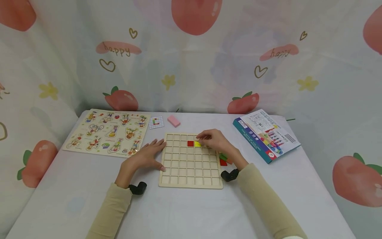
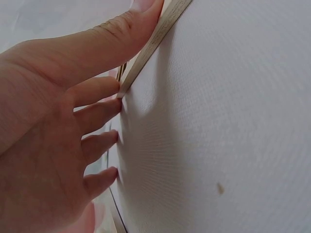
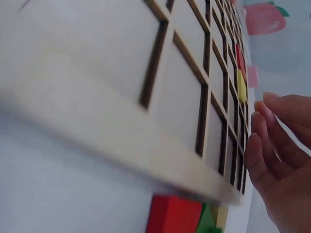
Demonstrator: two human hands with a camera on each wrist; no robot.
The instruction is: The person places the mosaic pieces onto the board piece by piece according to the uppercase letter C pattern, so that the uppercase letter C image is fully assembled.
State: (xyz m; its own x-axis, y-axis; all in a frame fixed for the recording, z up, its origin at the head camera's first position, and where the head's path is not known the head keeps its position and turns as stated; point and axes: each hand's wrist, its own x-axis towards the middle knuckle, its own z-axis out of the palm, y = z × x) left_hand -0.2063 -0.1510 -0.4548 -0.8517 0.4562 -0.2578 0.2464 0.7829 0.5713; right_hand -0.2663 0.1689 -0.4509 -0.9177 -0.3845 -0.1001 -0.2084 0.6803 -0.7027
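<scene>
A wooden grid board (image 1: 191,186) lies flat on the table. In it, a red square tile (image 1: 190,143) and a yellow square tile (image 1: 197,144) sit side by side near the far edge. My left hand (image 1: 146,156) spreads along the board's left side, its thumb (image 2: 131,34) and fingertips at the edge. Over the far right of the board is my right hand (image 1: 216,141), fingers loosely bent, fingertips close to the yellow tile. In the right wrist view its fingers (image 3: 260,165) stand just off that tile, with no block visible between them.
Red and green blocks (image 3: 177,213) lie beside the board's right edge. A small grid card (image 1: 156,122) and a pink block (image 1: 174,121) lie beyond the board. To the left is a picture puzzle board (image 1: 101,151); to the right, a box (image 1: 253,142).
</scene>
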